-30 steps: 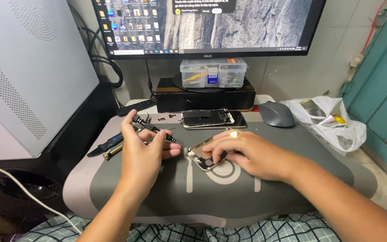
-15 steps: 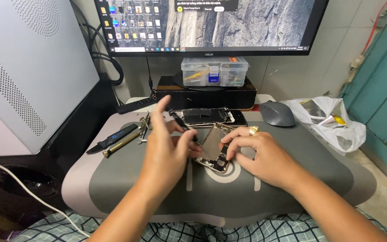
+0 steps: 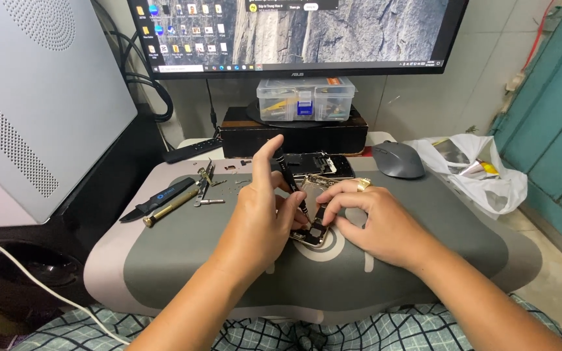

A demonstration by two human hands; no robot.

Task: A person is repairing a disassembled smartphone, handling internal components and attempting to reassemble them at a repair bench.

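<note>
Left hand (image 3: 259, 214) gripping screwdriver (image 3: 289, 184), tip hidden, right hand (image 3: 373, 220) covering opened phone (image 3: 315, 214)

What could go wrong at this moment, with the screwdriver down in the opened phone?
1. The left hand holds a thin screwdriver on the opened phone; a slip might gouge the exposed parts.
2. The right hand steadies the phone only with fingertips, so it could shift on the grey mat.
3. Small loose screws and metal pieces lie near the left forearm and could be swept off.
</note>
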